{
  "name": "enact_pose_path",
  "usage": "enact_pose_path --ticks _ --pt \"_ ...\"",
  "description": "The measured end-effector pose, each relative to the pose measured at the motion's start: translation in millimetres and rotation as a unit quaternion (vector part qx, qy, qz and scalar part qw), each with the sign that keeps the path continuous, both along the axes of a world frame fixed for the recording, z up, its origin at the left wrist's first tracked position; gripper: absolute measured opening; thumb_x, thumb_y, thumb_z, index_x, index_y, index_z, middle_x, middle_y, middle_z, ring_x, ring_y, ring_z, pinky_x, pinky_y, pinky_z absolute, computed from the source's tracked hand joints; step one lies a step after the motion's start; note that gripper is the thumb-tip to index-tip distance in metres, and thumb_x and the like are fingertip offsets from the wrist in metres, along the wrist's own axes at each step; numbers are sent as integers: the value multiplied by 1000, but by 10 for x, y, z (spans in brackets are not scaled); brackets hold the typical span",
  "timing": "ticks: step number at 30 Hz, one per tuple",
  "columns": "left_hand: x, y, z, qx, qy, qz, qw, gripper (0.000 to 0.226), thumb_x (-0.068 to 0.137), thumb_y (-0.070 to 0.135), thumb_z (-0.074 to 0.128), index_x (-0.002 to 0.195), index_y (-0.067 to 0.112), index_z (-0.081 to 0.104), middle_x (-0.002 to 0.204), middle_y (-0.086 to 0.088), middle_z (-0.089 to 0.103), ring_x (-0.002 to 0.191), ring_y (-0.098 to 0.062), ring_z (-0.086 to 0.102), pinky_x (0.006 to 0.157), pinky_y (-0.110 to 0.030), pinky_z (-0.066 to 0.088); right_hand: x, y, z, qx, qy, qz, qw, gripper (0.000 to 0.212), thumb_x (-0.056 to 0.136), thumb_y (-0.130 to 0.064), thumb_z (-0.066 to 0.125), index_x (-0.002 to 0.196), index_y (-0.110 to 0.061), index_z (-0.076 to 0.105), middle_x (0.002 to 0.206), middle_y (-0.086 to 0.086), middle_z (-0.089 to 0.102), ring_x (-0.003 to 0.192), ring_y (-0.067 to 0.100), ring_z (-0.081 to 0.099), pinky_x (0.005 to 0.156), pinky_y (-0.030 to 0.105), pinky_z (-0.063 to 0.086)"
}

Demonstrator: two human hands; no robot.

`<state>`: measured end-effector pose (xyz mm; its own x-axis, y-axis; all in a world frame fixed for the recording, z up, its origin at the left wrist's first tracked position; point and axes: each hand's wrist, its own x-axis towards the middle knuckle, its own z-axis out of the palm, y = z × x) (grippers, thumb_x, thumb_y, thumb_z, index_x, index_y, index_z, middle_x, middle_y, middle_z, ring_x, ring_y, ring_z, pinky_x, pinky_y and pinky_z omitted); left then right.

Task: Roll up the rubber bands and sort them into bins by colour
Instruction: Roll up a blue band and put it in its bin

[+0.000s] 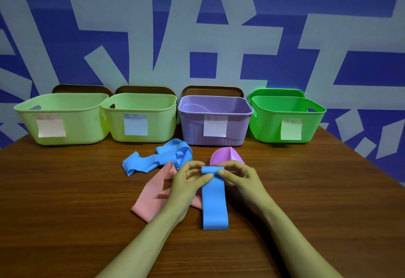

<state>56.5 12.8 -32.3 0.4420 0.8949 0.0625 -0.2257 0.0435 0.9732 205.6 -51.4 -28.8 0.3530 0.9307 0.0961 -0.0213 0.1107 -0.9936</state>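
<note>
The left hand (pixel 186 186) and right hand (pixel 241 181) are each pinching a far corner of the blue band (pixel 214 203), starting its first turn. The band is lying flat on the table (pixel 65 190) in front of the purple bin (pixel 215 104), toward the person. If either pinch is slackening, the springy rubber is probably going to uncurl. The pink band (pixel 151 192), lying partly beneath the left hand, could be getting dragged into the roll.

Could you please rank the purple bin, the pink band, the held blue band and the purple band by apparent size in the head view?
1. purple bin
2. pink band and held blue band look alike, unranked: the left hand covers part of the pink
3. purple band, partly hidden behind the right hand
</note>
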Motion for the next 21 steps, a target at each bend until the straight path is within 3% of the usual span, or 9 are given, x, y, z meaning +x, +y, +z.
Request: enact_pose_path --ticks 7,14,18,21 --pt "10 -19 46 -71 -52 -20 996 19 84 12 67 100 5 60 96 -12 73 90 -21 70 79 -30 57 4 -30 35 2 39 18 999 28 79 5 69 106 3 65 102 21 71 101 44 64 90 57 51" --pt "-20 17 -1 -31 -24 -8 999 18 80 4 70 94 6 59 91 -7 73 84 -18 71 68 -28 56 37 42 -53 9 44 19 999 26 75 13 68 96 -2 70 107 22 69 106 48 60 93 65 45" --pt "-19 34 -26 -10 -10 1 1000 17 80 1 70 93 6 60 94 -7 72 89 -23 69 77 -37 56 42 30 -41 7 37 52 998 31 77 8 70 104 -7 69 111 19 68 105 44 62 93 63 47" --pt "-23 27 -6 9 -14 -3 1000 21 80 -3 68 97 4 58 94 -7 72 89 -20 70 76 -33 56 26 12 -34 17 33 61 997 43 76 -13 78 116 -18 65 117 16 66 109 39 62 94 56 49"
